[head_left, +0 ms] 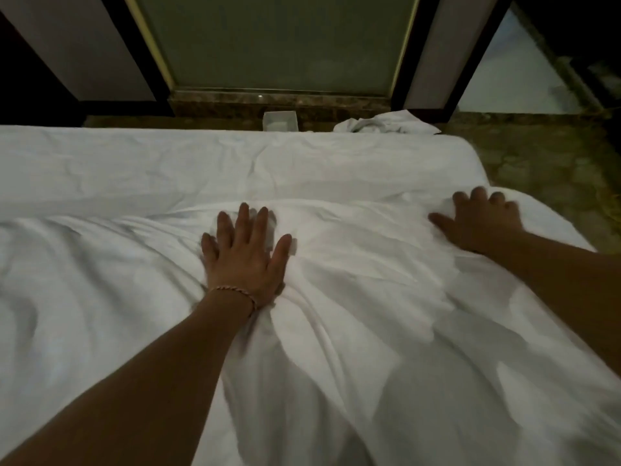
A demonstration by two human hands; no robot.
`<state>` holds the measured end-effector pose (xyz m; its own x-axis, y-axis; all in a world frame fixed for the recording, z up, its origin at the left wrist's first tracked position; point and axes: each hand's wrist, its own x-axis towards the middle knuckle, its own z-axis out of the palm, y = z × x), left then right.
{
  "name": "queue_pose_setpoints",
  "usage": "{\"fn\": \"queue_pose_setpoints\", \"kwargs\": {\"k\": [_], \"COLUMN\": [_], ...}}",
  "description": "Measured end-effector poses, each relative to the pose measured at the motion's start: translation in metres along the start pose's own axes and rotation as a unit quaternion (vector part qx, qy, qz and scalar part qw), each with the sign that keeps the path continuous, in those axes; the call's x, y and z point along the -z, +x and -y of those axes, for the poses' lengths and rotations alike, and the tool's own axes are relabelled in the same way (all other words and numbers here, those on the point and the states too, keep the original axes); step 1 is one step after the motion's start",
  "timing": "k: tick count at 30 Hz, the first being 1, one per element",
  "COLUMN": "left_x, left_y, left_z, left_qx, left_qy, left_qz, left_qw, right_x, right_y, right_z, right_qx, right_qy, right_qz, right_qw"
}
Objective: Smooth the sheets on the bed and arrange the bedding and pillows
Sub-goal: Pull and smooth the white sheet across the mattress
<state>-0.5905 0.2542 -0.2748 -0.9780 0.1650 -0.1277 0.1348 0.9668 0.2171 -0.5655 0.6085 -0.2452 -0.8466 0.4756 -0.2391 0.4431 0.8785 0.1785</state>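
Observation:
A white bed (100, 156) fills the lower view, its fitted sheet fairly flat at the far side. A rumpled white duvet (369, 314) lies over the near part, full of folds. My left hand (243, 255), with a thin bracelet at the wrist, presses flat on the duvet near its far edge, fingers spread and straight. My right hand (480, 220) lies flat on the duvet close to the bed's right corner, fingers spread, slightly blurred.
Beyond the bed's far edge a crumpled white cloth (386, 124) lies on the patterned floor (544, 156). A small white box (280, 121) stands next to it. A frosted glass panel (279, 42) in a dark frame rises behind.

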Motion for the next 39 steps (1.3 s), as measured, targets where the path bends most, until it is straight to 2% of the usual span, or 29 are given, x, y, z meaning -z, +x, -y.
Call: {"fn": "queue_pose_setpoints", "kwargs": {"k": [2,5,10,15,18,21,23,26,27,29,33,36,39], "left_x": [-0.001,-0.001,0.002,0.014,0.028,0.041,0.039,0.007,-0.009,-0.028,-0.022,-0.014,-0.013], "left_y": [-0.001,0.000,0.010,0.036,0.051,0.065,0.073,0.058,0.049,0.033,0.018,-0.009,-0.038], "left_z": [-0.001,-0.009,-0.024,-0.053,-0.073,-0.081,-0.080,-0.082,-0.082,-0.082,-0.083,-0.085,-0.094], "left_qx": [0.008,0.006,-0.021,-0.025,-0.003,-0.006,-0.001,0.022,0.004,-0.039,-0.037,-0.028,-0.028], "left_qy": [0.001,0.015,0.004,-0.016,0.033,0.038,0.035,0.021,0.012,-0.010,-0.068,-0.115,-0.117], "left_qz": [0.002,0.001,-0.018,-0.047,-0.101,-0.105,-0.107,-0.098,-0.100,-0.095,-0.133,-0.106,-0.078], "left_qw": [1.000,1.000,1.000,0.998,0.994,0.994,0.994,0.995,0.995,0.995,0.988,0.987,0.990], "right_x": [-0.009,-0.022,0.005,0.063,0.081,0.095,0.087,0.034,0.015,-0.012,-0.016,-0.016,-0.017], "right_y": [-0.003,-0.005,0.002,0.018,0.028,0.033,0.037,0.026,0.018,-0.002,-0.036,-0.068,-0.101], "right_z": [-0.004,-0.004,-0.046,-0.076,-0.092,-0.104,-0.100,-0.083,-0.075,-0.063,-0.064,-0.082,-0.085], "right_qx": [0.029,0.076,0.044,0.052,0.075,0.074,0.056,-0.028,-0.038,-0.034,-0.018,-0.059,-0.089], "right_qy": [0.002,0.017,0.173,0.161,0.137,0.076,0.037,0.081,0.089,0.117,0.143,0.124,0.120], "right_qz": [0.035,-0.029,-0.122,-0.193,-0.226,-0.220,-0.188,-0.030,-0.004,-0.023,-0.070,-0.020,0.037], "right_qw": [0.999,0.997,0.976,0.966,0.962,0.970,0.980,0.996,0.995,0.992,0.987,0.990,0.988]}}
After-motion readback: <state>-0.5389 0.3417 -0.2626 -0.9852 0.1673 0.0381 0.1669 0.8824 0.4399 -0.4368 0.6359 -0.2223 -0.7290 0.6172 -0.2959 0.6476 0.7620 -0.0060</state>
